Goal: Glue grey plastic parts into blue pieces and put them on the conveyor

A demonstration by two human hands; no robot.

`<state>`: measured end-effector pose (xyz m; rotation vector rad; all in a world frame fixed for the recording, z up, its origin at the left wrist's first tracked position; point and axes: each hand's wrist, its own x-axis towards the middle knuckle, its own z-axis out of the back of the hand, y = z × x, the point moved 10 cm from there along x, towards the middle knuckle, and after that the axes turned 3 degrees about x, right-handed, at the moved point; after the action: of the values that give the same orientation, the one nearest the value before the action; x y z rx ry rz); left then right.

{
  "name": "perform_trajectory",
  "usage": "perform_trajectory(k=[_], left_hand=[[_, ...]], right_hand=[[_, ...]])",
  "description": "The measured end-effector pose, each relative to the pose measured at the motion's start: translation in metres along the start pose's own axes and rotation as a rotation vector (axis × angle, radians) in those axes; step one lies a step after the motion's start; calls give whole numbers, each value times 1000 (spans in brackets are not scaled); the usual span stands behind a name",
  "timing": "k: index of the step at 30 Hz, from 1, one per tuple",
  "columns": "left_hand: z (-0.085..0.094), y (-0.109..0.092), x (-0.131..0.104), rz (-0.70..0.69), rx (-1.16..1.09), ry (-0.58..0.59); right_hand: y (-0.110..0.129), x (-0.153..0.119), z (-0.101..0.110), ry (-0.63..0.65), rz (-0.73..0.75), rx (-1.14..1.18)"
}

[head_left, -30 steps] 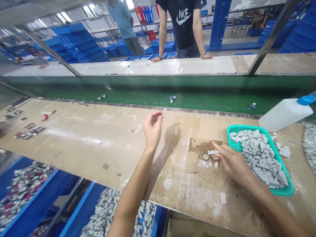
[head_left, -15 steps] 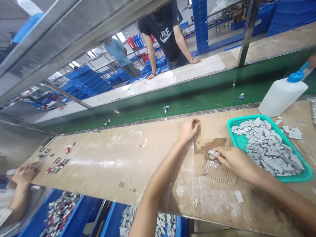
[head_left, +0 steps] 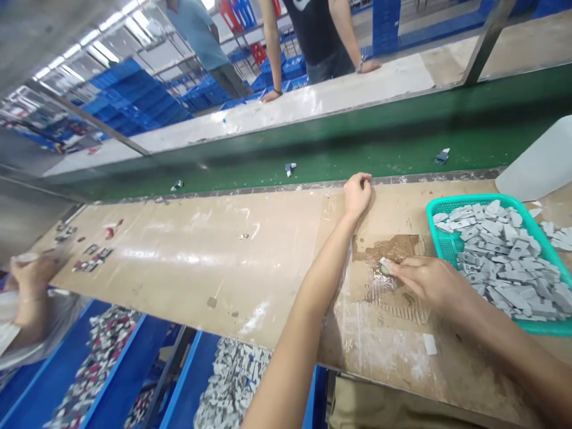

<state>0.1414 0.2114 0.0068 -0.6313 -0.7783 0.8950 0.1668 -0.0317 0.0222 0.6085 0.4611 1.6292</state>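
My right hand (head_left: 424,280) pinches a small light-grey plastic piece (head_left: 385,262) between thumb and fingertips. It holds the piece low over a wet, torn cardboard patch (head_left: 397,245) with a glossy smear. My left hand (head_left: 357,195) rests by the table's far edge, beside the green belt, its fingers curled inward; whatever they may hold is hidden. Right of my right hand stands a green basket (head_left: 431,208) heaped with grey plastic pieces (head_left: 504,256).
A white bottle (head_left: 536,161) stands behind the basket. Small dark-and-white parts (head_left: 290,169) lie on the green belt (head_left: 245,167). At left, another person's hand (head_left: 33,271) is near assembled parts (head_left: 93,260). Blue bins (head_left: 120,357) sit below the table; two people stand beyond the belt.
My left hand has moved toward the belt edge. My right hand still pinches the grey piece, now tilted differently over the cardboard patch. The view has shifted downward.
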Motion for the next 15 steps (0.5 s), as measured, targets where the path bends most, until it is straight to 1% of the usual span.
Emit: perform_trajectory(k=[3,6,11,15], left_hand=[[-4,-2,2,-30,5,15],[-5,-2,2,-27,13,21],[-7,-2,3,-32,24,31],[-8,-2,4,-32,27,41]], right_hand=[[5,-2,-6,92,70,-125],[10,-4,-6,126,105,-199],[13,-2,0,122,104,-126],[18,-3,3,108,142,-117]])
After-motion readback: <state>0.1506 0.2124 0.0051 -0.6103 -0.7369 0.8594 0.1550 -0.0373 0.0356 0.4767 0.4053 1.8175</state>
